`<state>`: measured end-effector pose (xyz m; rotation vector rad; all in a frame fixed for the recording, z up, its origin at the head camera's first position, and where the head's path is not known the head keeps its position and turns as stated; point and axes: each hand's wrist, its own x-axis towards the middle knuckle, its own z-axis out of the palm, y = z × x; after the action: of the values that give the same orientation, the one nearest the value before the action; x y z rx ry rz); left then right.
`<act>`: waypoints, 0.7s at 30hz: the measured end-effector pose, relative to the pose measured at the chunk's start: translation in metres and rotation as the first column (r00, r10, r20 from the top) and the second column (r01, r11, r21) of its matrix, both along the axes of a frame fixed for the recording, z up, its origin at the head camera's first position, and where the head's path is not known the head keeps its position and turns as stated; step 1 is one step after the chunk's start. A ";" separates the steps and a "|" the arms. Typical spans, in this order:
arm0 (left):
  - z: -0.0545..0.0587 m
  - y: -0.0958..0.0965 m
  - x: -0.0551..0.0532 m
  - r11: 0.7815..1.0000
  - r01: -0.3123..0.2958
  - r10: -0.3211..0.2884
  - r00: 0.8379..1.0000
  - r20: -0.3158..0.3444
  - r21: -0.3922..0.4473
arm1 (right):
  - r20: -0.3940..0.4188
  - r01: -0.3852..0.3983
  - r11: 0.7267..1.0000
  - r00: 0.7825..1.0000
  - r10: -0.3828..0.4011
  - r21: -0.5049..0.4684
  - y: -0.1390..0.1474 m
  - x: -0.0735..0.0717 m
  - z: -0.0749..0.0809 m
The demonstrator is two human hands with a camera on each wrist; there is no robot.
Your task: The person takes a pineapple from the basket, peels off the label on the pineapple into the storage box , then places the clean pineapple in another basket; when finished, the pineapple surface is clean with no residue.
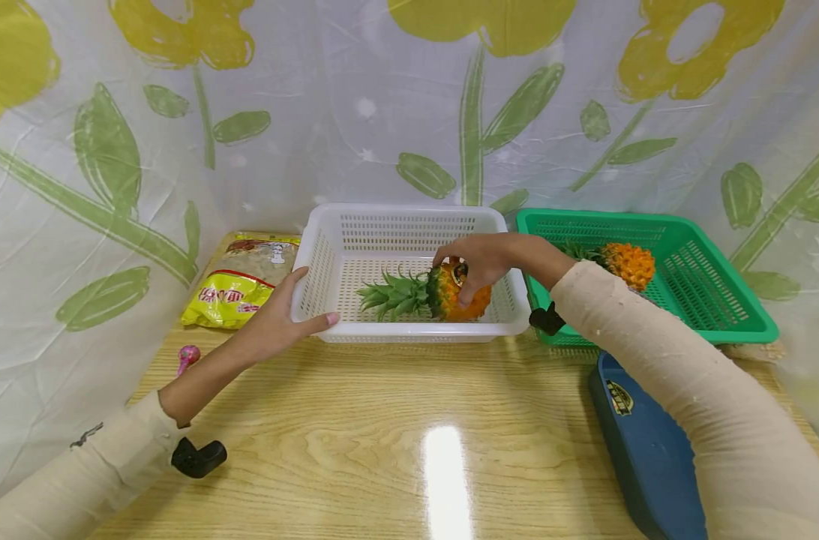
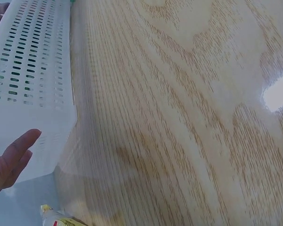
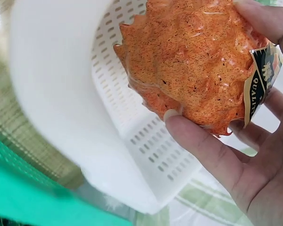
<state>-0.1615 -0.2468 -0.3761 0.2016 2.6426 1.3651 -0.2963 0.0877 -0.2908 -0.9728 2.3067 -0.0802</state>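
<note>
The pineapple (image 1: 440, 296) lies within the white basket (image 1: 416, 328), its long axis running roughly left to right: leafy crown toward the left, orange body toward the right. The right hand (image 1: 482, 259) is the nearer one, coming in from the right and over the body — its fingers (image 3: 198, 143) are curled round the fruit, gripping it from opposite sides, with a dark label (image 3: 262, 77) between them. Whether the fruit's underside touches the basket's floor, I cannot tell.

The left hand (image 1: 274, 319) is at the basket's near-left corner, its thumb set apart from the other fingers, the thumb over the near rim and the rest along the left side — the crown points its way but stays well apart from it. Just right of the white basket on the tabletop (image 1: 355, 420) is a green basket (image 1: 720, 281) holding a second pineapple (image 1: 627, 264).
</note>
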 end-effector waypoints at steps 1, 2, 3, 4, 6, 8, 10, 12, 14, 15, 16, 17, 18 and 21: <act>0.000 0.000 0.000 1.000 0.001 -0.001 1.000 -0.002 -0.003 | -0.006 -0.002 1.000 1.000 0.002 -0.008 0.001 0.000 0.002; 0.000 0.000 0.000 1.000 0.002 -0.002 1.000 -0.004 -0.006 | -0.010 -0.002 1.000 1.000 0.002 -0.017 0.003 0.001 0.003; 0.000 0.001 -0.001 1.000 0.003 -0.003 1.000 -0.005 -0.007 | -0.013 -0.001 1.000 1.000 0.001 -0.026 0.004 0.001 0.005; 0.000 0.001 -0.001 1.000 0.002 -0.002 1.000 -0.005 -0.008 | -0.017 0.003 1.000 1.000 -0.003 -0.030 0.006 0.002 0.007; 0.000 0.001 -0.001 1.000 0.002 -0.002 1.000 -0.005 -0.009 | -0.028 0.010 0.999 1.000 -0.011 -0.040 0.009 0.004 0.011; 0.000 0.000 -0.001 1.000 0.000 0.000 1.000 -0.002 -0.006 | -0.035 0.018 0.999 0.999 -0.020 -0.051 0.012 0.007 0.015; 0.000 0.000 -0.001 1.000 -0.001 0.001 1.000 0.001 0.001 | -0.039 0.027 0.998 0.999 -0.029 -0.057 0.015 0.010 0.020; 0.000 0.000 -0.001 1.000 0.003 -0.003 1.000 0.000 0.006 | -0.036 0.027 0.997 0.999 -0.030 -0.072 0.018 0.013 0.024; 0.000 0.000 -0.002 1.000 0.005 -0.005 1.000 0.000 0.001 | -0.034 0.026 0.996 0.999 -0.030 -0.089 0.020 0.016 0.028; 0.000 0.000 -0.002 1.000 0.004 -0.004 1.000 -0.001 -0.003 | -0.035 0.025 0.995 0.999 -0.028 -0.098 0.021 0.017 0.029; 0.000 0.000 -0.002 1.000 0.005 -0.005 1.000 -0.001 -0.006 | -0.037 0.017 0.994 0.999 -0.021 -0.111 0.022 0.018 0.030; 0.000 0.000 -0.002 1.000 0.006 -0.006 1.000 -0.002 -0.009 | -0.040 0.014 0.992 0.999 -0.019 -0.122 0.023 0.019 0.032; 0.000 0.000 -0.002 1.000 0.005 -0.005 1.000 -0.001 -0.011 | -0.043 0.011 0.991 0.999 -0.017 -0.131 0.025 0.020 0.032; 0.001 0.000 -0.001 1.000 0.002 -0.002 1.000 0.004 -0.008 | -0.058 -0.005 0.988 0.998 -0.004 -0.154 0.028 0.024 0.036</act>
<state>-0.1629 -0.2466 -0.3749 0.2007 2.6438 1.3526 -0.2727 0.1156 -0.2552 -1.0649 2.3811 -0.2362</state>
